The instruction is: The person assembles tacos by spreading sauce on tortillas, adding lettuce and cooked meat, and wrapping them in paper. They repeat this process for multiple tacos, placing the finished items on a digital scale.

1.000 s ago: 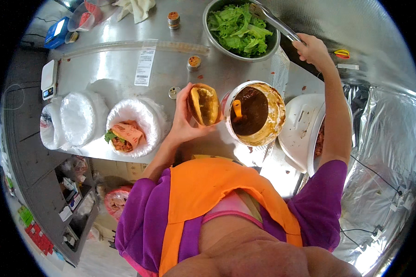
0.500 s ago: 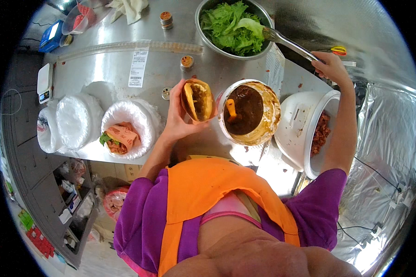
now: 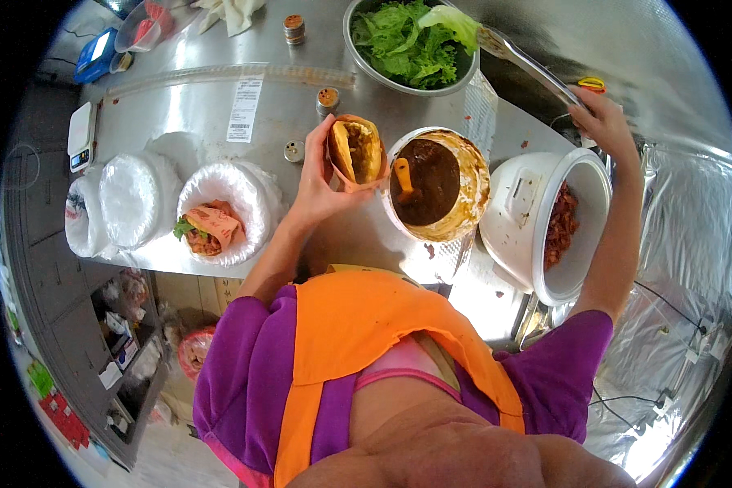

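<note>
My left hand (image 3: pixel 319 193) is closed around a split flatbread (image 3: pixel 355 152) in a paper sleeve, its opening facing up with brown sauce inside. My right hand (image 3: pixel 607 124) grips the handle of metal tongs (image 3: pixel 538 71), stretched out at the far right. The tongs' tips pinch a pale green lettuce leaf (image 3: pixel 451 23) at the right rim of a steel bowl (image 3: pixel 442 87) full of lettuce (image 3: pixel 403 45). Just right of the flatbread stands a white tub (image 3: pixel 468 193) of dark brown sauce, an orange-handled utensil (image 3: pixel 403 176) standing in it.
A tilted white pot (image 3: pixel 512 213) with chopped meat (image 3: pixel 559 232) sits below my right forearm. At left, a wrapped, filled flatbread (image 3: pixel 213 228) lies in a plastic-lined bowl (image 3: pixel 252 191), beside more lined bowls (image 3: pixel 130 203). Shaker jars (image 3: pixel 327 101), a label strip (image 3: pixel 244 110) and a scale (image 3: pixel 80 138) are farther back.
My right hand has moved a little right, and the tongs have drawn a lettuce leaf up toward the bowl's right rim. My left hand, with the flatbread, has shifted slightly right and away from me.
</note>
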The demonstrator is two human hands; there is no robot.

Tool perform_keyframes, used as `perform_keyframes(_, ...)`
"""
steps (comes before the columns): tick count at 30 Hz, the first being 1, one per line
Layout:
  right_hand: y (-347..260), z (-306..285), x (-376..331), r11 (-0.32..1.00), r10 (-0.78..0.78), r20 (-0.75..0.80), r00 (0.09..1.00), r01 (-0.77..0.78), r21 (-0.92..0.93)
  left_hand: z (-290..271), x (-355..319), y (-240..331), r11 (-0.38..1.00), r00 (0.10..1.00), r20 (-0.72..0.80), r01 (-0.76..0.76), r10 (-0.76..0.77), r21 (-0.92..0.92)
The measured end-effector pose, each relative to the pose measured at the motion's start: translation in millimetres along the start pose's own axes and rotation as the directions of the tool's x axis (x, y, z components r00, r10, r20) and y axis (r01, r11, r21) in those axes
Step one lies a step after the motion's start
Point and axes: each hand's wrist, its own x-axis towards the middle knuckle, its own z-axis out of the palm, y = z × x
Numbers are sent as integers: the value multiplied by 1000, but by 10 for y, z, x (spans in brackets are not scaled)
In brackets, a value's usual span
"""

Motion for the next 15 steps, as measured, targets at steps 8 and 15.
perform_keyframes(8,-398,422,88,652,-314,2,949,217,-727,-27,-95,-36,999,1000,-4,-29,29,22)
perform_keyframes(15,-404,847,270,404,-313,71,947,200,-893,-28,-58,7,1000,1000,-8,-18,18,24)
